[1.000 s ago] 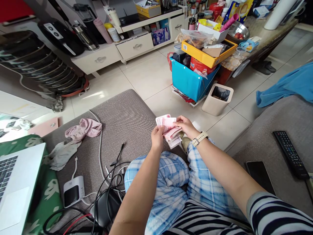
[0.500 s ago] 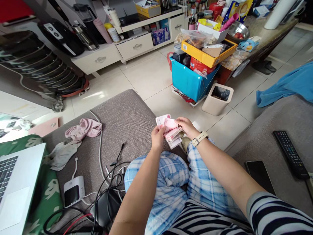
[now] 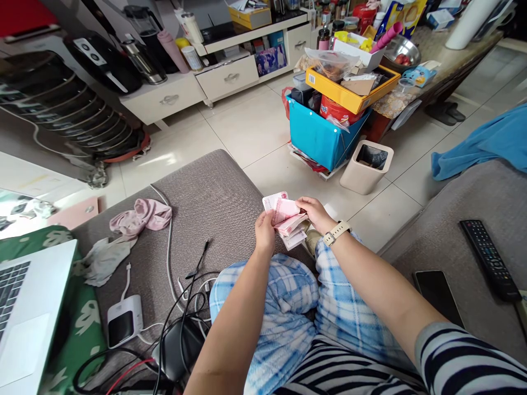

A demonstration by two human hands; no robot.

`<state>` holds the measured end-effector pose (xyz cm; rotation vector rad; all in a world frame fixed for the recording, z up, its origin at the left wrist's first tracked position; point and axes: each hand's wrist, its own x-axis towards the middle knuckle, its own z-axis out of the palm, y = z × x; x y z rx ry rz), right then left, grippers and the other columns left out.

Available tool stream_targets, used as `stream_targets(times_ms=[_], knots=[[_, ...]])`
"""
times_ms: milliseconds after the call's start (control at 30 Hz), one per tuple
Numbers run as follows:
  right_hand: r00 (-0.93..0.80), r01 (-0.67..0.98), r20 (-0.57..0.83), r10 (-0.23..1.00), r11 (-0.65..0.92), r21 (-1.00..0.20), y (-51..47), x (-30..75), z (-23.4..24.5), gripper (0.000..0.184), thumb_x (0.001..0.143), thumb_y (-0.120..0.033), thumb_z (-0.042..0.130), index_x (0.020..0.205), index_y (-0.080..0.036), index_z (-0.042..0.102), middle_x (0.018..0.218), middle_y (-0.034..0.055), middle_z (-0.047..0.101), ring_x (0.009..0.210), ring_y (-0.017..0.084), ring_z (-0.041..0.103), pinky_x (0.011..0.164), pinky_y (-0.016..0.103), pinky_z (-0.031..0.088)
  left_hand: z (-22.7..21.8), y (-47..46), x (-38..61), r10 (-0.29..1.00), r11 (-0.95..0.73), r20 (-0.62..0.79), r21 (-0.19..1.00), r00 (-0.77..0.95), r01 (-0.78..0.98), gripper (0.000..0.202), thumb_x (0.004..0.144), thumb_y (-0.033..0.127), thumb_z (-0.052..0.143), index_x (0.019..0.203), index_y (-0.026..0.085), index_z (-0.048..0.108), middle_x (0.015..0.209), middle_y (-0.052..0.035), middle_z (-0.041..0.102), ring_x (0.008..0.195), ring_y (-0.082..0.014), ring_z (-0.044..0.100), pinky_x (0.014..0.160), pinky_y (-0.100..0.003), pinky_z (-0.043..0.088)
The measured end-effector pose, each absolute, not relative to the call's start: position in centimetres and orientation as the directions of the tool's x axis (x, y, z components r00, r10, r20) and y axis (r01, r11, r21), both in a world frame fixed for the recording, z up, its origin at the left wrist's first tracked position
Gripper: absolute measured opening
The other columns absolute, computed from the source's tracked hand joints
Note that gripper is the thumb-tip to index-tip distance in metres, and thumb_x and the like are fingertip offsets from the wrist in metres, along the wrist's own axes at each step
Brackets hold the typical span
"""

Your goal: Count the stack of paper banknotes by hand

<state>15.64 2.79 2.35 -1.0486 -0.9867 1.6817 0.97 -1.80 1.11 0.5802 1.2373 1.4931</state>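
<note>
Just above my knees, both hands hold a fanned stack of pink and white banknotes, edges uneven. My left hand is closed on the left side of the stack, thumb on top. My right hand, a beige watch strap on its wrist, pinches the right end of the top note. One whitish end sticks out at the upper left, another at the bottom. The fingers under the stack are hidden.
The grey sofa carries a pink cloth, tangled cables, a white device and a laptop. A phone and remote lie right. Ahead stand a beige bin and blue box.
My left thumb has shifted slightly up and left on the notes, and more of the top note shows. My right hand has barely moved.
</note>
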Motion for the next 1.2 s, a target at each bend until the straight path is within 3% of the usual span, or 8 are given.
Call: stream_targets(times_ms=[400, 1200], knots=[[-0.253, -0.304, -0.224, 0.941, -0.297, -0.905, 2.7, 15.7, 2.6, 0.025, 0.064, -0.038, 0.069, 0.06, -0.018, 0.055, 0.058, -0.0043, 0.048, 0.054, 0.01, 0.041, 0.054, 0.025, 0.028, 0.8, -1.7, 0.9, 0.895, 0.035, -0.208, 0.915, -0.395, -0.402, 0.018, 0.073, 0.034, 0.061, 0.068, 0.017, 0.062, 0.067, -0.0003, 0.06, 0.062, -0.0135, 0.054, 0.061, -0.025, 0.042], [-0.278, -0.321, -0.224, 0.934, -0.31, -0.895, 2.6, 15.6, 2.8, 0.028, 0.063, -0.04, 0.071, 0.059, -0.018, 0.054, 0.057, -0.0042, 0.048, 0.054, 0.01, 0.041, 0.054, 0.024, 0.029, 2.5, -2.0, 1.3, 0.869, 0.106, -0.26, 0.929, -0.421, -0.356, 0.019, 0.073, 0.034, 0.06, 0.067, 0.016, 0.062, 0.069, -0.0025, 0.064, 0.066, -0.0163, 0.059, 0.065, -0.027, 0.046]])
